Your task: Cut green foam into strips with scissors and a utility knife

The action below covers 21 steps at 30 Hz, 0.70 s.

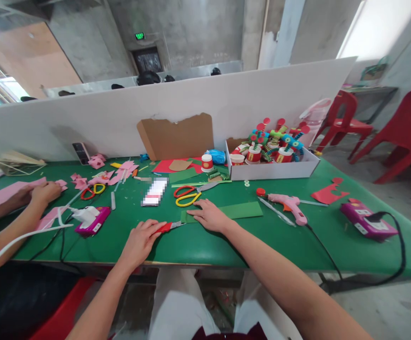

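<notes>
My left hand (142, 238) is wrapped round a red utility knife (165, 227), whose blade points right and reaches the left end of a green paper strip (243, 210). With its fingers stretched out flat, my right hand (209, 215) presses on that strip near its left end. Just beyond my right hand lie scissors (191, 194) with red and yellow handles. A phone (155, 192) with a blurred screen rests left of the scissors. Right of the strip are a pink glue gun (294, 205) and a clear stick (276, 211).
A white box (276, 171) holds several paper-cup figures. Behind the phone stands brown cardboard (179, 137). Purple power strips (92, 222) with cables sit at both sides. At the left, a co-worker's hands (44, 192) handle pink paper. The green table (205, 248) ends close to my lap.
</notes>
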Motion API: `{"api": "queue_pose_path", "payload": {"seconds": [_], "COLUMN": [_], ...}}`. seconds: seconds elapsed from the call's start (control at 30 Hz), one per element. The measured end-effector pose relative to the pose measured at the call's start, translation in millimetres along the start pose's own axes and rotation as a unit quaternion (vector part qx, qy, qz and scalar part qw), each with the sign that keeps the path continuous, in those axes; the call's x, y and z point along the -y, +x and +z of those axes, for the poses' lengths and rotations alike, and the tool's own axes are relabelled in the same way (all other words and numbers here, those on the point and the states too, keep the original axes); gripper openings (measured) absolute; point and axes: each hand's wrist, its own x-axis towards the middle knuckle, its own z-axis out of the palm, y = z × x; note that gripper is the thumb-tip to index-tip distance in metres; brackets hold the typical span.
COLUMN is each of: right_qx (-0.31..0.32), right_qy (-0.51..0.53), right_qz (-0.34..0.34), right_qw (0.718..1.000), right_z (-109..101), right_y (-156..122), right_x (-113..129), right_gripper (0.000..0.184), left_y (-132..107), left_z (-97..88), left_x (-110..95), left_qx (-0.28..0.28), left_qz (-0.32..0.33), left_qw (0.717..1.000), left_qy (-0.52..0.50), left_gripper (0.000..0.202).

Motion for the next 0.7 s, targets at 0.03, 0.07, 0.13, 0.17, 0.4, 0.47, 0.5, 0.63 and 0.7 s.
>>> {"api": "queue_pose_path", "payload": {"seconds": [0.03, 0.07, 0.13, 0.17, 0.4, 0.47, 0.5, 0.63, 0.7], "right_qx": [-0.001, -0.002, -0.005, -0.007, -0.01, -0.01, -0.01, -0.006, -0.005], "right_qy": [0.0, 0.0, 0.0, 0.0, -0.002, -0.001, 0.0, 0.0, -0.003], "right_qz": [-0.001, -0.002, -0.004, -0.004, -0.007, -0.004, -0.002, 0.0, -0.002], "right_qw": [1.0, 1.0, 1.0, 1.0, 1.0, 1.0, 1.0, 1.0, 1.0], "right_z": [1, 1, 3, 3, 3, 2, 2, 1, 2], "right_y": [0, 0, 0, 0, 0, 0, 0, 0, 0], "right_x": [0, -1, -2, -3, -3, -2, -1, 0, 0], "right_gripper": [0.037, 0.037, 0.037, 0.037, 0.036, 0.036, 0.036, 0.035, 0.036], "left_y": [0, 0, -1, -1, -3, -3, -3, -3, -2], "left_z": [0.0, -0.1, -0.3, -0.5, -1.9, -1.9, -1.8, -0.9, 0.3], "left_x": [0, 0, -1, -2, -7, -8, -9, -10, -11], "left_qx": [0.001, 0.002, 0.0, -0.001, -0.001, 0.002, 0.004, 0.007, 0.001], "left_qz": [0.0, -0.001, -0.006, -0.01, -0.03, -0.034, -0.035, -0.034, -0.033], "left_qw": [1.0, 1.0, 1.0, 1.0, 0.999, 0.999, 0.999, 0.999, 0.999], "left_qy": [-0.001, -0.002, -0.003, -0.004, -0.02, -0.023, -0.024, -0.025, -0.024], "left_gripper": [0.04, 0.04, 0.04, 0.04, 0.04, 0.04, 0.04, 0.04, 0.039]}}
